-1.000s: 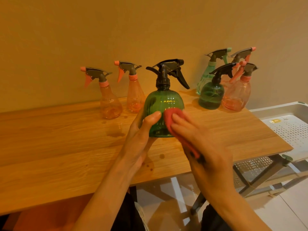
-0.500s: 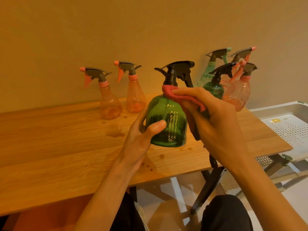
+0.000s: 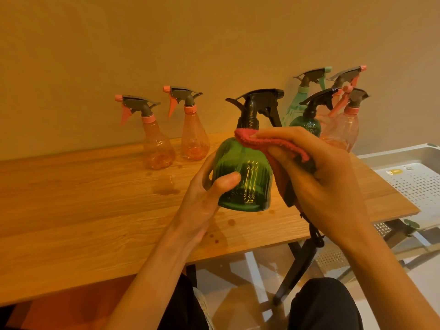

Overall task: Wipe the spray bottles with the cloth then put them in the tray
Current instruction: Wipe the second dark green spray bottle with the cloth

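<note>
A round dark green spray bottle (image 3: 242,177) with a black trigger head is lifted just above the wooden table (image 3: 83,210). My left hand (image 3: 204,201) grips its lower left side, thumb across the front. My right hand (image 3: 316,179) holds a red cloth (image 3: 269,144) pressed over the bottle's shoulder and right side. The white perforated tray (image 3: 414,184) stands to the right of the table, lower than its top.
Two orange spray bottles (image 3: 157,148) (image 3: 194,139) stand at the back by the wall. A cluster at the back right holds a mint bottle (image 3: 297,108), a small dark green one (image 3: 307,125) and pink ones (image 3: 345,132). Wet spots mark the tabletop.
The green bottle has been lifted off the table and turned. My right hand has moved the cloth from the bottle's front lower body up onto its shoulder and right side.
</note>
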`<control>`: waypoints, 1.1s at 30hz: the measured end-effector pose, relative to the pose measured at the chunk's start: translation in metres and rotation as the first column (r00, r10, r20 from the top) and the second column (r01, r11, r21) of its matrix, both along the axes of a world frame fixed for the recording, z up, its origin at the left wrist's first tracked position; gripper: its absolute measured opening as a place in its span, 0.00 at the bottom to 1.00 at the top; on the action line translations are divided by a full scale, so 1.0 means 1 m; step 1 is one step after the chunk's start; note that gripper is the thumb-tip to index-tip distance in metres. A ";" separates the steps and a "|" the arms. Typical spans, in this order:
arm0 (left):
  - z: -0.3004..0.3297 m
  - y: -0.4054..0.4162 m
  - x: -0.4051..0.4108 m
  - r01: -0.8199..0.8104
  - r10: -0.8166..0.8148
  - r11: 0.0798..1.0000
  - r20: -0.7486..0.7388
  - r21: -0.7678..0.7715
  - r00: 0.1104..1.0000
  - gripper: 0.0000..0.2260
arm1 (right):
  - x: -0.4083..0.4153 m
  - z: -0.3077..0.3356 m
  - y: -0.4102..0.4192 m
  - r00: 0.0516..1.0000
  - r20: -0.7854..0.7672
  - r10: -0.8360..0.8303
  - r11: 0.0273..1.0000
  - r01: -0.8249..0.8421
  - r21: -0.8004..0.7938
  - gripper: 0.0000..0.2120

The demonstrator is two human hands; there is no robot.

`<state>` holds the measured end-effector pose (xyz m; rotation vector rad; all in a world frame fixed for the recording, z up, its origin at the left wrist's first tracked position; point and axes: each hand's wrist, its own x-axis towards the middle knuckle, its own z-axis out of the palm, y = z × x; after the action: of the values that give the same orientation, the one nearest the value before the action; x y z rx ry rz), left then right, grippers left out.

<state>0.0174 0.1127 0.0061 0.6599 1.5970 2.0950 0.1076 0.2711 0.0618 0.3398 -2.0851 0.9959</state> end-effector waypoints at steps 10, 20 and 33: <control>0.002 0.003 -0.001 -0.017 0.011 0.998 0.077 0.068 0.997 0.35 | 0.005 -0.031 -0.011 0.997 -0.074 -0.010 0.998 0.015 0.065 0.18; 0.002 0.001 -0.003 -0.090 0.076 0.993 0.166 0.073 0.983 0.38 | 0.031 -0.066 -0.024 0.999 -0.001 0.051 0.996 -0.051 0.075 0.16; 0.002 -0.001 0.000 -0.041 0.027 0.995 0.155 0.086 0.987 0.31 | 0.026 -0.065 -0.028 0.997 -0.045 -0.061 0.997 0.059 -0.040 0.18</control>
<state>0.0173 0.1116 0.0085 0.4891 1.4477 2.1950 0.1333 0.2432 -0.0035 0.2764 -2.0201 0.9827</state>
